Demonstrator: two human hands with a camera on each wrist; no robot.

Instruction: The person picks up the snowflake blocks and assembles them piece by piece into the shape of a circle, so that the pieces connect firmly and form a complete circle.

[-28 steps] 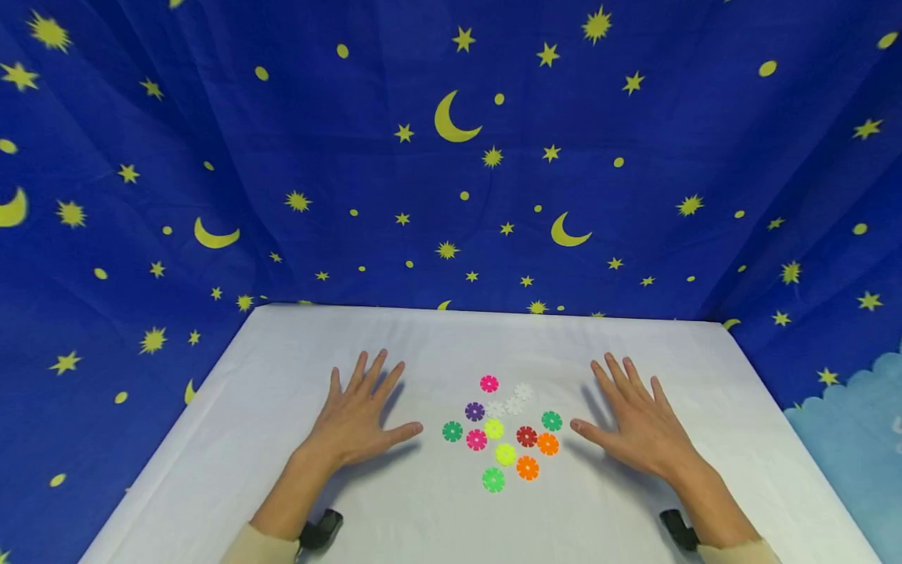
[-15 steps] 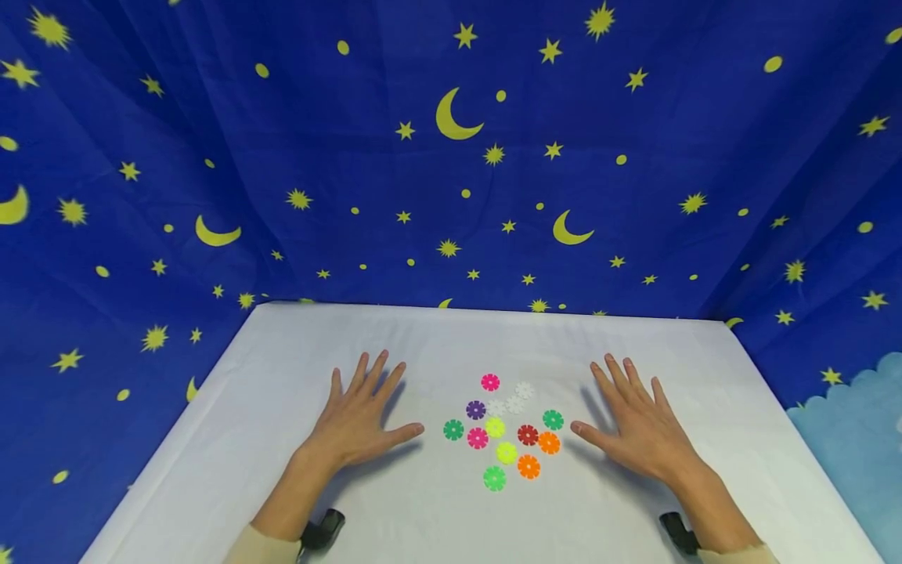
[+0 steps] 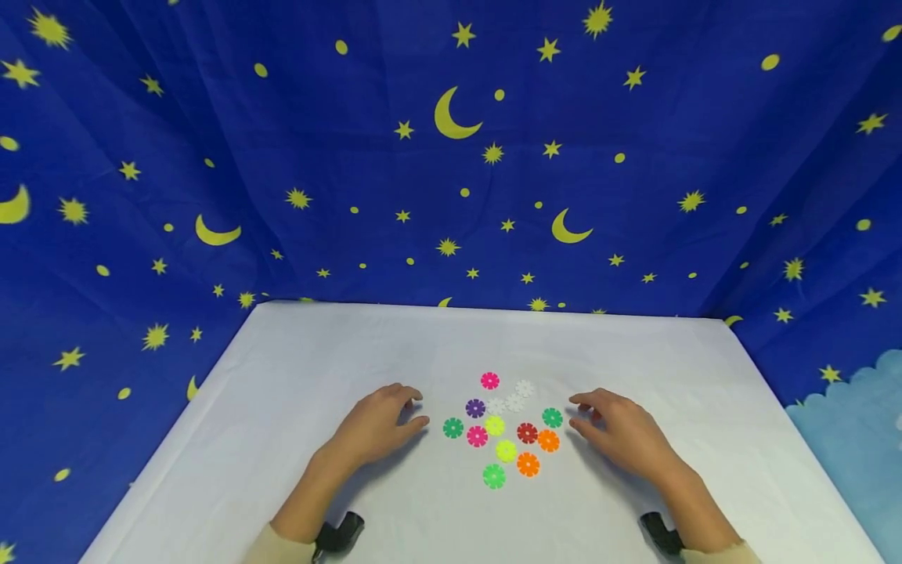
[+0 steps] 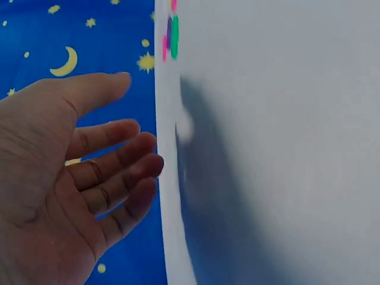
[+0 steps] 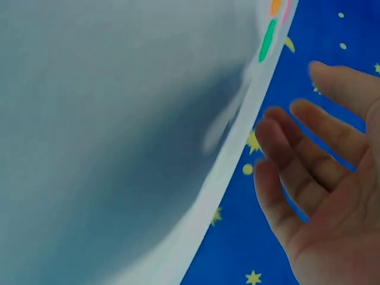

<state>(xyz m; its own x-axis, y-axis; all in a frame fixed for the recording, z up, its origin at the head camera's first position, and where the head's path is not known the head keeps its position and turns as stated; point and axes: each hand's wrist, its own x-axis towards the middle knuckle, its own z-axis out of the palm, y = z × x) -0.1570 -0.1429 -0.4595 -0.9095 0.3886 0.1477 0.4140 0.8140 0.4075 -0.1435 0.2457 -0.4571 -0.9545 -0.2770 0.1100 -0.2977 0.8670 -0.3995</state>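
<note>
Fingers [image 4: 122, 157] of the left hand [image 3: 377, 429] and right hand [image 3: 623, 433] are loosely bent, holding nothing. Flat discs [image 3: 506, 451] lie between them on the counter [image 3: 317, 337]. They look light and stiff; pinching their notched rims should work best.

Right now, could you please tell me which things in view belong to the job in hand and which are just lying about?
Likely in the job:
left hand, holding nothing
right hand, holding nothing
discs, spread between them

Just there:
table, under the discs
curtain, behind
wrist cameras, worn
</note>
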